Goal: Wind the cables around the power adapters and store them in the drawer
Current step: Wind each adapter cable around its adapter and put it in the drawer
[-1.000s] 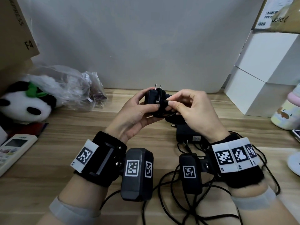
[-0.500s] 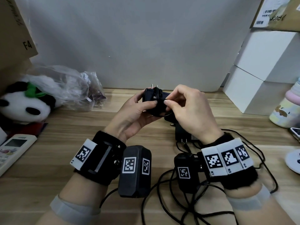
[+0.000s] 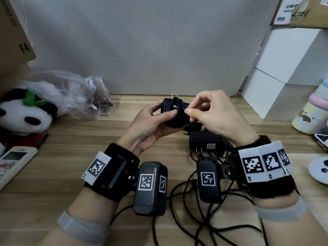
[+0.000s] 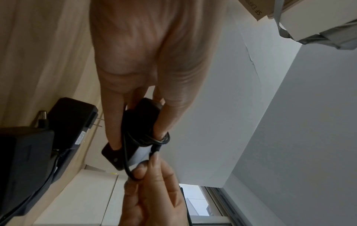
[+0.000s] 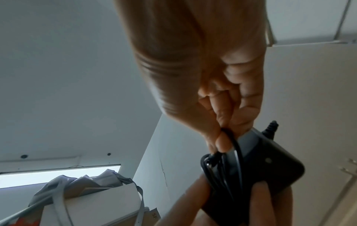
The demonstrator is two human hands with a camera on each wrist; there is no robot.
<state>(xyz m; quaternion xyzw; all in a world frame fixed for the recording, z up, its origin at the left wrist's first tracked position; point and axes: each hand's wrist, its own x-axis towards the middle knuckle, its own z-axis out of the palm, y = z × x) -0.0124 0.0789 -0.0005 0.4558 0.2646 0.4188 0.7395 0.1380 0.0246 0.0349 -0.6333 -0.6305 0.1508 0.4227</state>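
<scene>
Black plastic front and centre: the power adapter (image 3: 174, 112) is up off the wooden desk (image 3: 71, 157), clamped in the left hand (image 3: 149, 126), thumb on top and fingers underneath, prongs pointing to twelve o'clock. Several turns of cable (image 4: 146, 139) already sit around its body, so the winding looks close to done on this one. The right hand (image 3: 213, 112) comes in from three o'clock and touches the adapter, thumb and forefinger pinching the last short loop of that cable right by the wraps, the other fingers curled in. My read: this is the tuck, securing the tail end. What comes next calls for a light pull to snug the loop, then slipping the plug end under a wrap without loosening the turns, while the left thumb pins the bundle. After that, the drawer, which I can't see in any view. Down at five o'clock, just beneath the right hand, a second adapter (image 3: 204, 142) lies flat on the desk, and its loose cords (image 3: 186, 210) sprawl toward six o'clock, waiting their turn
</scene>
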